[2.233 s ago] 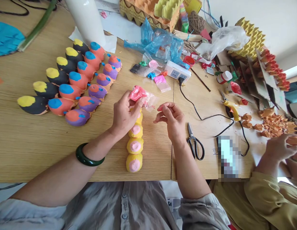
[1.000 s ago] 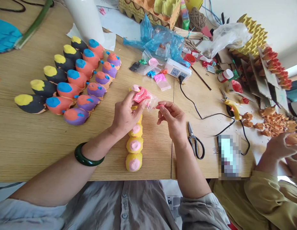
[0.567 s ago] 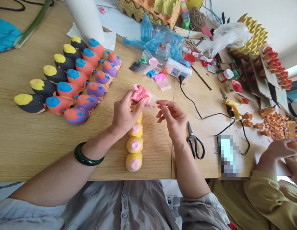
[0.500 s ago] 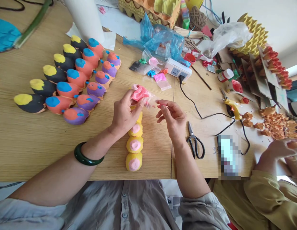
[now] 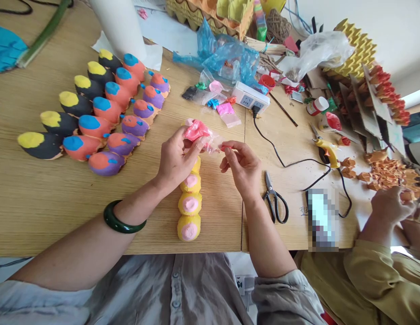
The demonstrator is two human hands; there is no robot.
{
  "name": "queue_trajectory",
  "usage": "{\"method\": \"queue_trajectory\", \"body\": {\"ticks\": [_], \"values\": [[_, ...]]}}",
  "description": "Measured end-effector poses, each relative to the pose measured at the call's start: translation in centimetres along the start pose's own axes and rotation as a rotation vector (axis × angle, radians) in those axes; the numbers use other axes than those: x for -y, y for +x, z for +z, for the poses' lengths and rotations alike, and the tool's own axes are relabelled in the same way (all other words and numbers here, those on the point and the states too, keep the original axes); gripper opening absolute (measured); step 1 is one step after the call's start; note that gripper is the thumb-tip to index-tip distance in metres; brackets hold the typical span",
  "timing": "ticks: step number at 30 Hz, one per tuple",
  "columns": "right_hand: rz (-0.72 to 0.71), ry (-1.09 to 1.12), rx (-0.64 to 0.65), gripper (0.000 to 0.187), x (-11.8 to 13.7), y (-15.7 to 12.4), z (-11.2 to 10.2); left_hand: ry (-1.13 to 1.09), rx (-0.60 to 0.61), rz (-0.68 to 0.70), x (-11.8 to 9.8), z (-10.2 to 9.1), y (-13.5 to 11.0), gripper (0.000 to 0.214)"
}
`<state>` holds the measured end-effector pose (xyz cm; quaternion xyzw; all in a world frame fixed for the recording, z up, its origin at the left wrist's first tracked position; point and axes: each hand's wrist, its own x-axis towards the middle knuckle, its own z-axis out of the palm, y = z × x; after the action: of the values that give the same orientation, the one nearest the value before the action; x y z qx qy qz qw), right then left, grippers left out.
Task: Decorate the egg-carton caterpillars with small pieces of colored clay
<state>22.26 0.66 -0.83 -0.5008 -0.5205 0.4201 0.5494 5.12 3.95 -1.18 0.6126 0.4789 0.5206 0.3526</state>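
Head view, with a clock centred on the red packet (image 5: 196,130) and twelve at the far side: nearest, at six o'clock, a strip of yellow domes (image 5: 189,203) topped with pink discs lies on the wooden table (image 5: 220,225). At four o'clock lie the black-handled scissors (image 5: 275,199), close enough that a careless sweep of the right hand (image 5: 244,169) could catch them. That hand sits toward four o'clock as well, nearer the packet, thumb and forefinger narrowed on a small red bit (image 5: 224,147); whether the bit is loose or joined to the packet's contents, I cannot tell. The left hand (image 5: 178,160), toward eight o'clock, has thumb and fingers closed round the packet, above the strip's farther part. The stuff looks soft, so a light right-hand pinch should mark it least, while the left does best to steady the packet without squeezing, its clear plastic toward three o'clock. Farther off, between one and two o'clock, lies a pink packet (image 5: 225,109), best untouched by red-smudged fingertips, and beyond it, at two, a white power strip (image 5: 251,96).
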Motion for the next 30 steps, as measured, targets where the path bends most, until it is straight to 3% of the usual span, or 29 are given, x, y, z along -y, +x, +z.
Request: {"method": "queue_trajectory", "body": {"ticks": [4,10,17,24,30], "values": [[0.018,0.055,-0.014,0.03,-0.18,0.0,0.25,-0.052,-0.009,-0.005,0.01,0.13,0.04,0.027],[-0.061,0.015,-0.003,0.018,-0.2,-0.39,0.44,-0.179,0.01,-0.127,0.28,0.22,0.08,0.033],[-0.163,-0.125,-0.004,0.01,-0.59,-0.73,1.0,-0.244,0.013,-0.158,0.22,0.35,0.0,0.039],[0.046,0.283,-0.053,0.021,-0.45,0.08,0.64,-0.231,-0.026,-0.125,0.43,0.36,0.21,0.037],[0.004,0.181,-0.062,0.022,-0.25,-0.16,0.96,-0.237,-0.024,-0.151,0.36,0.4,0.17,0.038]]}}
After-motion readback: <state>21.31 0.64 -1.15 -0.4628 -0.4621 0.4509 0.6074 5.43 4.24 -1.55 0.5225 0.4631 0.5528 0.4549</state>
